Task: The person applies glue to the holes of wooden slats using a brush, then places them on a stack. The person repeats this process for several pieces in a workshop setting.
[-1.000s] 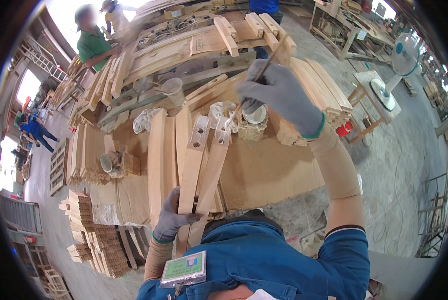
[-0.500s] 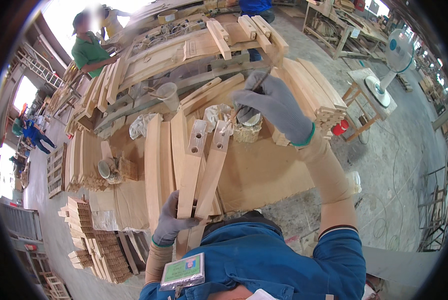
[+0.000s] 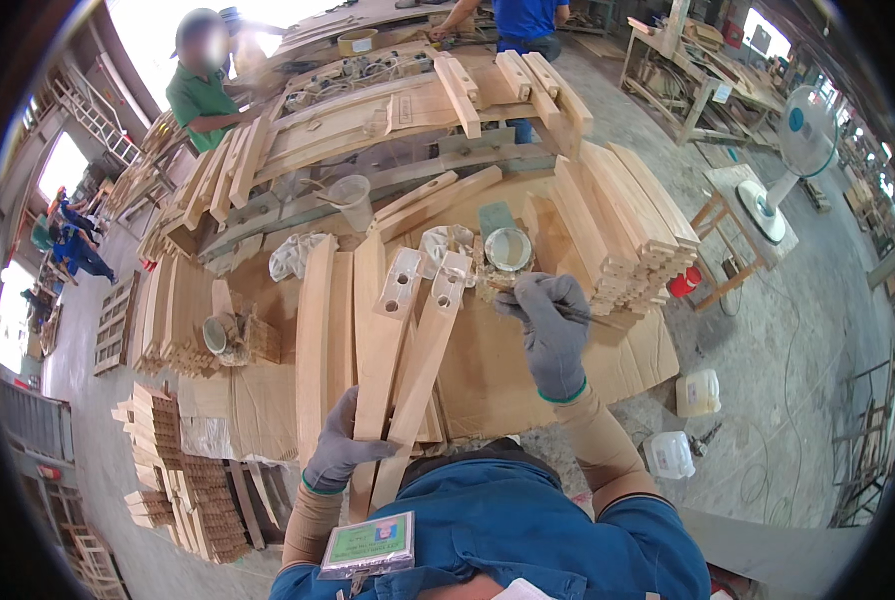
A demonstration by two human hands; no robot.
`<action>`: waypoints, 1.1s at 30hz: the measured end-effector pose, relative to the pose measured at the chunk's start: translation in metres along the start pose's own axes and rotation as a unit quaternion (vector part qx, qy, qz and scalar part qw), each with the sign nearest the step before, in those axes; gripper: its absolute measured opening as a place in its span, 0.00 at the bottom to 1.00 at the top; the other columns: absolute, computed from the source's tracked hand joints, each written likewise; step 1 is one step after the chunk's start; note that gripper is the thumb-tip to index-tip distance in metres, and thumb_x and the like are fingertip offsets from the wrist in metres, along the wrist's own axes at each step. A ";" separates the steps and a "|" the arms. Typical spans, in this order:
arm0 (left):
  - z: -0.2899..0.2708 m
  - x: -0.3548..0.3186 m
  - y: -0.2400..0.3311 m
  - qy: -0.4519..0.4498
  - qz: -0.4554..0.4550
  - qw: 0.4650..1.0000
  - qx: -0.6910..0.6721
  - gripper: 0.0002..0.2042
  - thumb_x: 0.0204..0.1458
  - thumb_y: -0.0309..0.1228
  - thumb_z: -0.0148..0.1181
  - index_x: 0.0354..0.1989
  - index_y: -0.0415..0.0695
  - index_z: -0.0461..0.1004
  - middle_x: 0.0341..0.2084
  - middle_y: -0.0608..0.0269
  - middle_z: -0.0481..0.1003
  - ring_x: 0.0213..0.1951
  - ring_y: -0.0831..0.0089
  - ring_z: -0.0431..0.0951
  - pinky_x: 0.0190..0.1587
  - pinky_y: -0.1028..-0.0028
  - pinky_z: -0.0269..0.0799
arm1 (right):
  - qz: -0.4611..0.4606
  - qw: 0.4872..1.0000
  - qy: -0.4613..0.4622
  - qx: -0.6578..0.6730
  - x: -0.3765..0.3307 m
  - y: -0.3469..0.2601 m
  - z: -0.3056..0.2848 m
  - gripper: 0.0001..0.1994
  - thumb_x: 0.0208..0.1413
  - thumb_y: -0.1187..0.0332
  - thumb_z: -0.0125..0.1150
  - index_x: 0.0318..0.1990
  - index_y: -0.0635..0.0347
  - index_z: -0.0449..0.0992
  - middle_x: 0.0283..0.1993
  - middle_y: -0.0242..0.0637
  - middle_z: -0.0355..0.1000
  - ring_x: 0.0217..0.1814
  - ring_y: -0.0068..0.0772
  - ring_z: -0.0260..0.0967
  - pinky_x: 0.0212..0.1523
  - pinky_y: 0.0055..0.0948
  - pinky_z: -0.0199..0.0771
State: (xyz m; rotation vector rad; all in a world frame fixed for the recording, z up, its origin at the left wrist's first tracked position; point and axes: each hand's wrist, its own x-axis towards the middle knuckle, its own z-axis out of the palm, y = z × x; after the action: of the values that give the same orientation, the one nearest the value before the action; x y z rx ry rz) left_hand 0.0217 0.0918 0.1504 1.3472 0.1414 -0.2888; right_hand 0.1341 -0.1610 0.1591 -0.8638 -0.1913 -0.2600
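My left hand (image 3: pixel 341 447), in a grey glove, is closed around the lower ends of two long wooden pieces. The left wooden piece (image 3: pixel 380 365) and the right wooden piece (image 3: pixel 430 360) fan slightly apart; round holes show in their far ends, which look wet. My gloved right hand (image 3: pixel 552 335) grips a thin brush (image 3: pixel 593 319), its handle pointing right. The brush tip is near a small cup (image 3: pixel 509 249) of pale liquid, just beyond the hand. A crumpled white rag (image 3: pixel 444 243) lies behind the wooden ends.
Stacked wooden parts (image 3: pixel 623 225) stand at the right of the cardboard (image 3: pixel 558 400). More boards (image 3: pixel 313 350) lie left of my hands. A translucent bucket (image 3: pixel 351 203) sits farther back. A person in green (image 3: pixel 200 105) works at far left. A fan (image 3: pixel 803 135) stands at right.
My right hand has come down toward me with the brush, leaving the cup uncovered. The brush tip has shifted off the wooden ends. My left hand keeps its hold.
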 end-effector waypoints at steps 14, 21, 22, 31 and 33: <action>-0.004 0.001 -0.001 -0.007 -0.002 1.000 0.008 0.39 0.24 0.22 0.71 0.53 0.38 0.64 0.42 0.63 0.72 0.45 0.73 0.73 0.49 0.74 0.68 | -0.194 0.949 -0.108 -0.226 -0.001 0.001 -0.006 0.09 0.47 0.86 0.59 0.29 0.65 0.66 0.39 0.42 0.71 0.43 0.32 0.72 0.48 0.30 0.74; -0.005 0.003 -0.003 -0.006 0.004 1.000 0.010 0.39 0.24 0.22 0.70 0.53 0.38 0.63 0.42 0.62 0.72 0.44 0.72 0.73 0.48 0.74 0.69 | -0.185 0.971 -0.055 -0.139 0.013 0.014 -0.018 0.12 0.44 0.88 0.61 0.28 0.63 0.66 0.39 0.43 0.73 0.44 0.34 0.72 0.48 0.31 0.75; -0.006 0.003 -0.003 -0.006 0.004 1.000 0.003 0.39 0.23 0.22 0.70 0.53 0.38 0.63 0.42 0.62 0.72 0.44 0.72 0.73 0.48 0.74 0.69 | -0.215 0.961 -0.069 -0.162 0.013 0.010 -0.017 0.12 0.43 0.89 0.61 0.27 0.62 0.66 0.39 0.44 0.73 0.44 0.34 0.72 0.47 0.31 0.75; -0.005 0.002 0.001 -0.003 0.004 1.000 0.024 0.38 0.23 0.22 0.71 0.53 0.39 0.64 0.40 0.63 0.72 0.44 0.71 0.73 0.49 0.72 0.68 | -0.170 0.952 -0.204 -0.150 0.007 -0.012 -0.001 0.13 0.42 0.88 0.63 0.26 0.63 0.64 0.37 0.45 0.74 0.40 0.36 0.74 0.42 0.32 0.78; -0.003 0.001 0.001 -0.004 0.001 1.000 0.017 0.38 0.23 0.22 0.71 0.53 0.39 0.64 0.40 0.63 0.72 0.44 0.72 0.73 0.49 0.72 0.68 | -0.180 0.951 -0.187 -0.169 0.012 -0.008 -0.003 0.13 0.42 0.88 0.63 0.26 0.63 0.65 0.37 0.44 0.74 0.40 0.35 0.74 0.42 0.31 0.78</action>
State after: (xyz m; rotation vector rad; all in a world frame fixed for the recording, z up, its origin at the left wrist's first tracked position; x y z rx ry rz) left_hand 0.0233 0.0949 0.1505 1.3789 0.1297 -0.2958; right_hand 0.1431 -0.1702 0.1663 -1.2148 -0.6771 -0.4780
